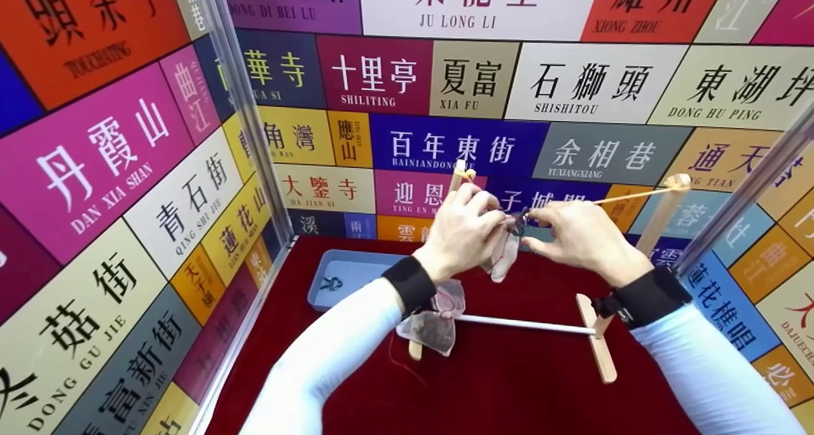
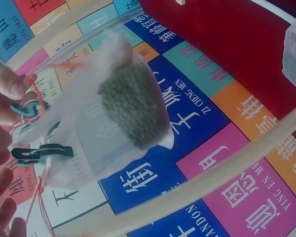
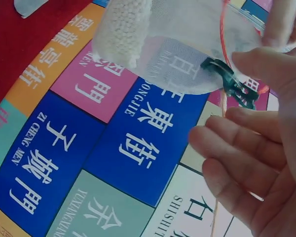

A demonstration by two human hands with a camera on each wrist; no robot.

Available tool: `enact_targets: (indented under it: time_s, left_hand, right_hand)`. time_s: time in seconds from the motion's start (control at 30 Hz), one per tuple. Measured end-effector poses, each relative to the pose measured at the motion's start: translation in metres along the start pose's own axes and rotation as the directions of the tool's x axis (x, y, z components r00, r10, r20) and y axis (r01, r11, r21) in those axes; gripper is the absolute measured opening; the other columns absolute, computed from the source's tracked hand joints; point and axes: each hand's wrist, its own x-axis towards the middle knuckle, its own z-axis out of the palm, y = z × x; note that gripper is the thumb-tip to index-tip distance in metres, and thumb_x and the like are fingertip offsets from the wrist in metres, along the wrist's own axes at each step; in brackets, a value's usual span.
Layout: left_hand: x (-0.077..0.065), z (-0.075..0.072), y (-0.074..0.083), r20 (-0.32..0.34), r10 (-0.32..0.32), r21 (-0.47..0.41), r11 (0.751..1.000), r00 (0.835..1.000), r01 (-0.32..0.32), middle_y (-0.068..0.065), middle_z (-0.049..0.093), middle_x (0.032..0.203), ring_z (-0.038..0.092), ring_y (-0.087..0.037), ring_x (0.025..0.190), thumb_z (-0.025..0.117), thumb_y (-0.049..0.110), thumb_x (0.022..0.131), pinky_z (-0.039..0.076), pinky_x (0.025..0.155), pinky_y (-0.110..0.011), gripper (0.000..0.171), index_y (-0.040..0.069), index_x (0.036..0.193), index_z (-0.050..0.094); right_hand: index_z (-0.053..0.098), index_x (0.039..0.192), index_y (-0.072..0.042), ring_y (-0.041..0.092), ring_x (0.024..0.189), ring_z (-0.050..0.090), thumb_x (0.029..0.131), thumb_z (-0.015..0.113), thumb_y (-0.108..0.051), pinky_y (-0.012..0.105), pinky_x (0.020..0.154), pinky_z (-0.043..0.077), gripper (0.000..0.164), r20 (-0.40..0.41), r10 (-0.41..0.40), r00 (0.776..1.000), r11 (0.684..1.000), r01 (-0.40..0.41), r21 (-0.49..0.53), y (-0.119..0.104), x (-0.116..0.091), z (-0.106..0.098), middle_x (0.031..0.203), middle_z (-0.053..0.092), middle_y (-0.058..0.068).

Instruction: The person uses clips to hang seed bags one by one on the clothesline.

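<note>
My left hand (image 1: 464, 231) grips at the gathered top of the hanging mesh bags, fingers curled. One white mesh bag (image 2: 123, 103) holds small green beads; another mesh bag (image 3: 153, 44) holds white beads. Red drawstrings trail from them. A dark green clip (image 3: 232, 84) sits at the bag's edge on the thin cord (image 1: 629, 196). Of my right hand (image 1: 582, 234), one fingertip touches this clip, while the thumb stands apart and the other fingers are loosely spread. Two more green clips, the upper clip (image 2: 27, 106) and lower clip (image 2: 42, 153), show beside my left fingers.
A wooden post (image 1: 661, 212) carries the cord at right; another post (image 1: 455, 179) stands behind my left hand. A white rod (image 1: 528, 324) joins the stand's wooden feet. More mesh bags (image 1: 435, 330) lie by it. A blue tray (image 1: 356, 257) holds green clips (image 1: 331, 283).
</note>
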Motion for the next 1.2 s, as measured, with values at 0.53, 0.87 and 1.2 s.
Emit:
enact_targets:
  time_s: [0.53,0.87,1.2]
  left_hand:
    - [-0.087,-0.023,-0.067,0.035,-0.247,-0.077,0.965,0.968,0.249,-0.001,0.078,0.098,0.070,-0.021,0.089,0.081,0.014,0.094,0.064,0.077,-0.031,0.004,0.015,0.097,0.082]
    - [-0.176,-0.006,-0.107,0.264,-0.535,0.073,0.841,0.802,0.537,-0.010,0.078,0.096,0.074,-0.033,0.089,0.078,0.012,0.096,0.068,0.078,-0.048,0.006,0.009,0.098,0.083]
    - [-0.243,0.036,-0.103,0.568,-0.695,0.248,0.656,0.441,0.713,-0.020,0.085,0.101,0.081,-0.044,0.096,0.077,0.015,0.097,0.068,0.081,-0.059,0.010,0.007,0.094,0.082]
  right_hand:
    - [0.081,0.099,-0.009,0.022,0.071,0.075,0.091,0.090,-0.032,0.047,0.063,0.063,0.026,0.011,0.042,0.999,0.997,-0.043,0.061,-0.008,-0.046,0.033,0.088,0.082,0.007]
    - [0.082,0.106,-0.010,0.018,0.073,0.076,0.090,0.090,-0.034,0.044,0.065,0.063,0.030,0.092,0.104,0.990,0.990,-0.112,0.087,-0.016,-0.071,0.052,0.092,0.082,0.005]
    - [0.082,0.104,-0.012,0.012,0.074,0.070,0.089,0.092,-0.038,0.041,0.064,0.061,0.032,0.224,0.130,0.966,0.983,-0.155,0.096,-0.030,-0.088,0.073,0.092,0.078,0.000]
